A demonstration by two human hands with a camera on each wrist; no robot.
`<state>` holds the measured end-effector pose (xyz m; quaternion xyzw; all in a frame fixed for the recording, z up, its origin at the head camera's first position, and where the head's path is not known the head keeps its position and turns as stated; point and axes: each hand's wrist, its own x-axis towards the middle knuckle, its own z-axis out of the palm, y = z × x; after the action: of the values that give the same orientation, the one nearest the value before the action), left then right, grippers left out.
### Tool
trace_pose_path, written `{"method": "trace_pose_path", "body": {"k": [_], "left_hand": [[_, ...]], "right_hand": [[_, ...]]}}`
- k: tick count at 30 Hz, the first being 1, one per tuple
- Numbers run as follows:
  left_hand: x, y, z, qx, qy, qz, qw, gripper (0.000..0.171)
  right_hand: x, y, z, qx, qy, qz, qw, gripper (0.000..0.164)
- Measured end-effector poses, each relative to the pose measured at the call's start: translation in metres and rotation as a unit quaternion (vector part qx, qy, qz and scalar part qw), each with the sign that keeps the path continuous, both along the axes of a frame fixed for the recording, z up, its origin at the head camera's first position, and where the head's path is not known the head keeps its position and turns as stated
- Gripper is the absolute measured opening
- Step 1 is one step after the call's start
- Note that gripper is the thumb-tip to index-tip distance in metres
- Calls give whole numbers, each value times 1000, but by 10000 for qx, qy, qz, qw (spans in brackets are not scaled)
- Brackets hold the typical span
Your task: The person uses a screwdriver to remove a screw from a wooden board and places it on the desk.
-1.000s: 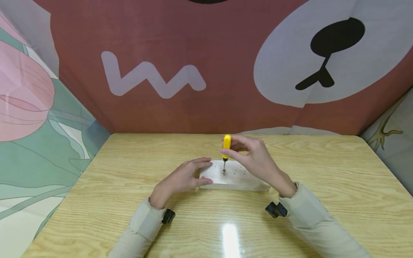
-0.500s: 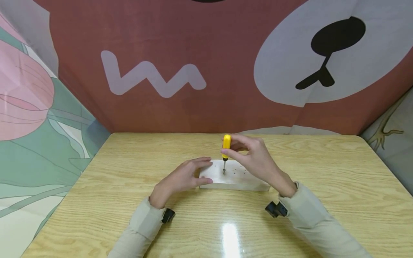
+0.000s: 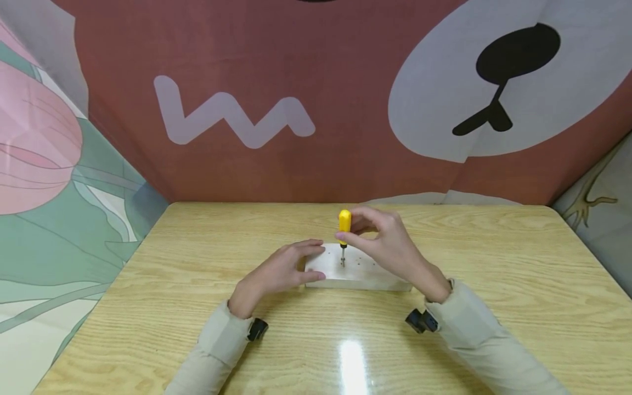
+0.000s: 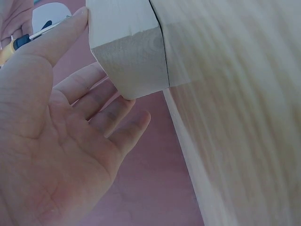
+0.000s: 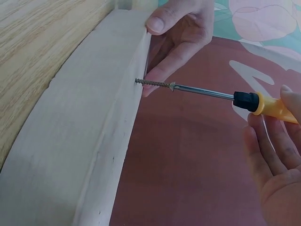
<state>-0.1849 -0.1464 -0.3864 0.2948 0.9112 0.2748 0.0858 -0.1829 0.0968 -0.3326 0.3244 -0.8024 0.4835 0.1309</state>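
Observation:
A pale wooden block [image 3: 367, 273] with several small holes in its top lies on the table. My left hand [image 3: 278, 270] holds its left end, thumb along the near side and fingers over the far side. In my right hand [image 3: 392, 244] is a yellow-handled screwdriver [image 3: 344, 220], pinched between thumb and fingers and standing nearly upright over the block. In the right wrist view, the tip of its shaft meets the head of a screw [image 5: 157, 84]. Most of the screw's thread shows outside the wood, its point at the block's surface.
The wood-grain table [image 3: 187, 236] reaches back to a red-brown printed cloth [image 3: 276, 175]. Printed cloths also hang at left and right. Black wrist cameras sit under both cuffs, close above the tabletop.
The screwdriver's handle has shifted slightly left and down, with the right thumb and fingers moving along with it. The left hand and the block stay in place.

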Motion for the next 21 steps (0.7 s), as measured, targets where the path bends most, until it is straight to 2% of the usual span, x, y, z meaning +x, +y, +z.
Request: {"method": "trace_pose_path", "body": {"k": [6, 17, 21], "left_hand": [[0, 0, 0, -15, -22, -2, 10000, 61], [1, 0, 1, -5, -15, -22, 10000, 61], [1, 0, 1, -9, -35, 13, 10000, 61]], "right_hand": [[1, -1, -1, -75, -40, -70, 9999, 26], [3, -5, -7, -635, -732, -325, 9948, 29], [3, -6, -4, -632, -719, -270, 9950, 25]]}}
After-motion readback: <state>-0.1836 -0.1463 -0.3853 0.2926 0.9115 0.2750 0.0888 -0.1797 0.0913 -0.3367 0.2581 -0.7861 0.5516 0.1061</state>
